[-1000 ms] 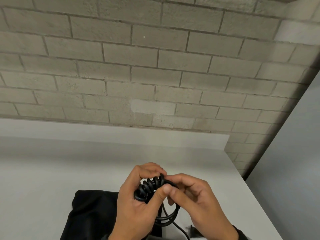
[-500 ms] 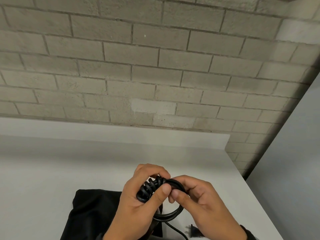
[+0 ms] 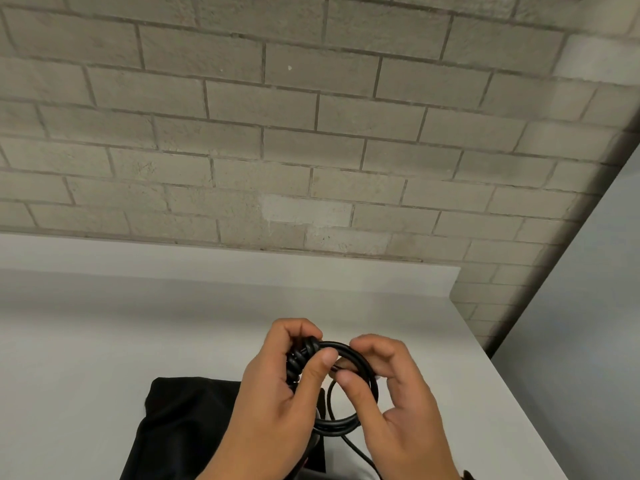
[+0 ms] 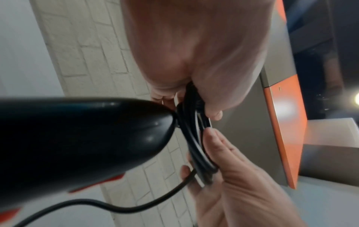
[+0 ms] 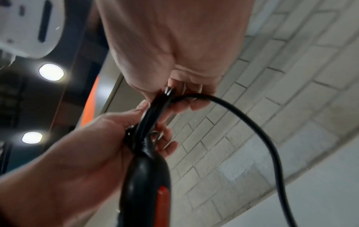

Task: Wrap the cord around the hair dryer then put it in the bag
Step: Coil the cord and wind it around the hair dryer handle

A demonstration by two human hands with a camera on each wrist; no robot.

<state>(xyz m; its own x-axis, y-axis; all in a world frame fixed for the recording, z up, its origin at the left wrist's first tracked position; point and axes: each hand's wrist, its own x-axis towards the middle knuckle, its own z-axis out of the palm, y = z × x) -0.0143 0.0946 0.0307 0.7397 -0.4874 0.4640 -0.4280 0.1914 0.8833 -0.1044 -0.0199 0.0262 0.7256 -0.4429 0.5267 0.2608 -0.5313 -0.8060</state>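
Wrapping's nearly there imo. Bottom centre of the head view, left hand (image 3: 277, 393) grips the hair dryer (image 5: 145, 176) handle where the cord (image 3: 349, 386) is coiled, right hand (image 3: 398, 400) pinches the loops. A tail hangs loose, so that's left. Bag (image 3: 180, 427) lies lower left on the table (image 3: 138, 323), nothing in it yet as far as I can see
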